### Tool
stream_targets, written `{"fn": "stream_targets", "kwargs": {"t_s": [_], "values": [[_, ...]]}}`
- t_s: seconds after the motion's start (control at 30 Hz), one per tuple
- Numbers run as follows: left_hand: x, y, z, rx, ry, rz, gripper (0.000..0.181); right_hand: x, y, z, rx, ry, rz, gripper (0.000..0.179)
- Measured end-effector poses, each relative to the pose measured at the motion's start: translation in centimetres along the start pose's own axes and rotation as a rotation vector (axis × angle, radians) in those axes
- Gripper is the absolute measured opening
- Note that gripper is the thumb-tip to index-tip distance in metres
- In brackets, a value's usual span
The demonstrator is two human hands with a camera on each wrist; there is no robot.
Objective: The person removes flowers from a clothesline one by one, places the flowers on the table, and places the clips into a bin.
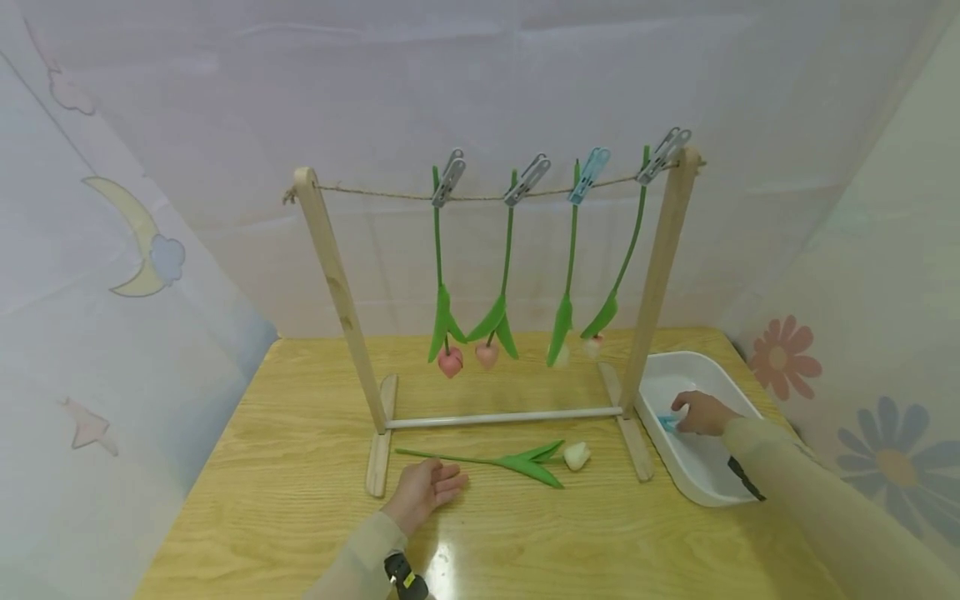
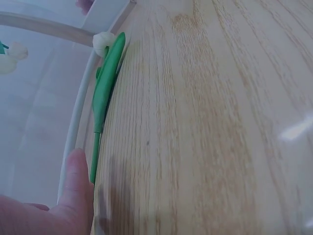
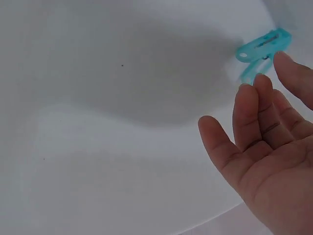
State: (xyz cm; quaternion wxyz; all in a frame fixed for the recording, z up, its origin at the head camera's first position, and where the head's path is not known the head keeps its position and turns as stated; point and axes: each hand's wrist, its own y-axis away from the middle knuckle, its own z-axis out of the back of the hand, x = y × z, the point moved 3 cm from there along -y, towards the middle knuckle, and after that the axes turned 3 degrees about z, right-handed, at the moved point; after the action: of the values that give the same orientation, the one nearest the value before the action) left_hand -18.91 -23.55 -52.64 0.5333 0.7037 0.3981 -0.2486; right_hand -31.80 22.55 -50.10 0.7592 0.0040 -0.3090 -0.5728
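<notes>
My right hand (image 1: 703, 413) reaches into the white tray (image 1: 678, 360). At the tray's left wall lies a light-blue clothespin (image 3: 264, 46), with the fingertips (image 3: 261, 83) and thumb right at it; finger and thumb are apart. A white tulip (image 1: 577, 456) with a green stem and leaves lies on the table before the rack's white bar. Beside its stem, my left hand (image 1: 424, 493) rests palm up with loose fingers, holding nothing. In the left wrist view its thumb (image 2: 77, 171) is close to the stem (image 2: 95, 156).
A wooden rack (image 1: 341, 308) carries a string (image 1: 375, 193). Several tulips hang head down from it, held by grey clothespins (image 1: 450, 177) and one blue clothespin (image 1: 588, 175). The tray stands just right of the rack's right foot (image 1: 636, 450). Printed cloth walls surround the table (image 1: 285, 467).
</notes>
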Motion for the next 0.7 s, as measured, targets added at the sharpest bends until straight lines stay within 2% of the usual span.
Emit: {"fn": "stream_targets", "kwargs": {"t_s": [0.17, 0.43, 0.7], "values": [[-0.1, 0.4, 0.2, 0.017, -0.010, -0.018, 0.045, -0.5, 0.6, 0.5, -0.026, -0.059, 0.010, 0.034], [-0.6, 1.0, 0.4, 0.004, 0.007, -0.048, 0.044, 1.6, 2.4, 1.9, -0.072, -0.101, 0.057, 0.032], [-1.1, 1.5, 0.4, -0.006, 0.009, -0.078, 0.046, 2.6, 3.5, 2.6, -0.144, -0.128, 0.109, 0.029]]}}
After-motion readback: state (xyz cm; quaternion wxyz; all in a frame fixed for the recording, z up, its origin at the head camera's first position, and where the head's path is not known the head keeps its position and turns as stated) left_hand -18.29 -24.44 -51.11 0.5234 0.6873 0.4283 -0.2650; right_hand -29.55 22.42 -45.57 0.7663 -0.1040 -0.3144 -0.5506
